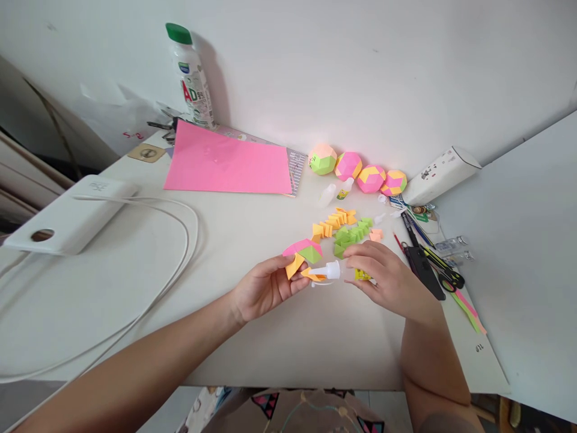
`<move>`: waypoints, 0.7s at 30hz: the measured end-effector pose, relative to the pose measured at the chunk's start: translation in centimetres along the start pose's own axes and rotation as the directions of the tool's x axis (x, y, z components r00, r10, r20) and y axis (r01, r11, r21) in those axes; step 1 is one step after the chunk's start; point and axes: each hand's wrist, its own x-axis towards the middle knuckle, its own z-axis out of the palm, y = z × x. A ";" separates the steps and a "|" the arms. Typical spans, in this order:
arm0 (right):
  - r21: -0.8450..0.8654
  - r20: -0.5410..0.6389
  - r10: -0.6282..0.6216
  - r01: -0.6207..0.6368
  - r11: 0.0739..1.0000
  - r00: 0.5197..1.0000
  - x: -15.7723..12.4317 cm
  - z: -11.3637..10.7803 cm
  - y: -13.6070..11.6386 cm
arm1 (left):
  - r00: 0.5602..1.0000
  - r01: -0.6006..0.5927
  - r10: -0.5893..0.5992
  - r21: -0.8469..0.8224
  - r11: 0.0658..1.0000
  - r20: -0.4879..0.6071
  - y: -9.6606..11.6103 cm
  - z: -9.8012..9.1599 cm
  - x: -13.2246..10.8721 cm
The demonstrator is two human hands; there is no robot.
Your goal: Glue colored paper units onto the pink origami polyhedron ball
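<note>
My left hand [273,285] is closed on a partly built folded-paper ball [301,249] of pink, green and orange pieces. In my right hand [387,273] is a glue bottle [345,272], lying sideways with its white nozzle pointing left. The nozzle's tip is at an orange flap of the paper ball; whether it touches, I cannot tell. Just beyond my hands, folded orange paper pieces [331,225] stand in a row. Beside them are green pieces [353,236] and a few peach ones [375,234], near my right fingers.
Finished paper balls [348,165] line the wall, with two small bottles [336,191] before them. Pink paper [229,159] and a white bottle with a green cap [192,78] stand back left. A white power strip [72,213] and its cable lie left; scissors [451,279] and pens lie right.
</note>
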 end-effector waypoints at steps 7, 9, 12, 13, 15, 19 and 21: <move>0.061 0.025 0.014 -0.015 0.998 1.000 -0.3 0.0 0.1 | 1.000 0.002 -0.002 0.013 1.000 0.000 0.1 0.0 0.1; 0.060 0.004 0.008 -0.009 0.998 1.000 -0.3 -0.1 -0.1 | 1.000 -0.001 0.001 0.019 1.000 0.002 0.1 0.1 0.1; 0.040 -0.014 0.010 -0.009 0.999 1.000 -0.3 -0.1 -0.2 | 1.000 -0.007 0.008 0.027 1.000 -0.018 0.1 0.2 0.0; 0.031 -0.013 0.010 -0.009 0.999 1.000 -0.3 -0.2 -0.3 | 1.000 -0.009 0.010 0.030 0.999 -0.027 0.1 0.2 0.0; 0.013 0.001 0.010 -0.010 1.000 1.000 -0.2 -0.2 -0.3 | 0.999 -0.011 0.012 0.036 0.999 -0.033 0.1 0.2 0.0; 0.000 0.049 0.025 -0.025 1.000 0.998 0.1 -0.2 -0.2 | 1.000 0.003 -0.002 0.027 1.000 -0.007 0.1 -0.1 0.1; -0.001 0.057 0.025 -0.025 1.000 0.998 0.2 -0.2 -0.2 | 1.000 0.008 -0.008 0.017 1.000 0.003 0.1 -0.1 0.0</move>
